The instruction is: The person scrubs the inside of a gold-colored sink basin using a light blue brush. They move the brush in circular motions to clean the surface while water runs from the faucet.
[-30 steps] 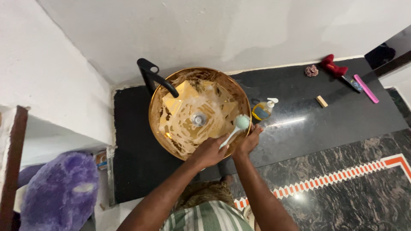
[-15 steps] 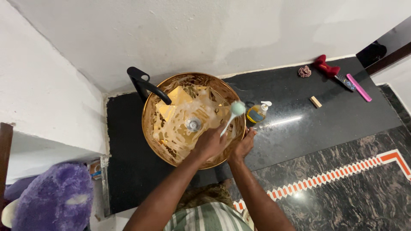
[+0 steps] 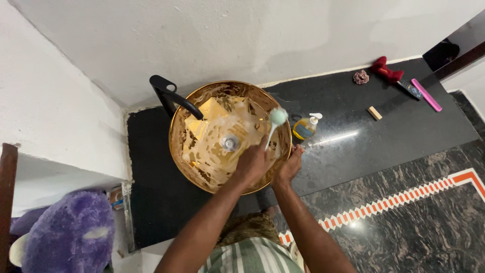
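Purple plush toy [image 3: 68,232] at 8 o'clock, off bench [image 3: 384,134]. Black tap [image 3: 174,98] at basin's 10 o'clock. My left hand [image 3: 252,164], fingers closed round brush [image 3: 273,126]; brush head inside soapy gold basin [image 3: 181,146], 2 o'clock side. My right hand [image 3: 289,166] rests on basin rim at 4 o'clock, fingers loosely curled, holding nothing. Soap bottle [image 3: 305,127] just beside rim, 3 o'clock.
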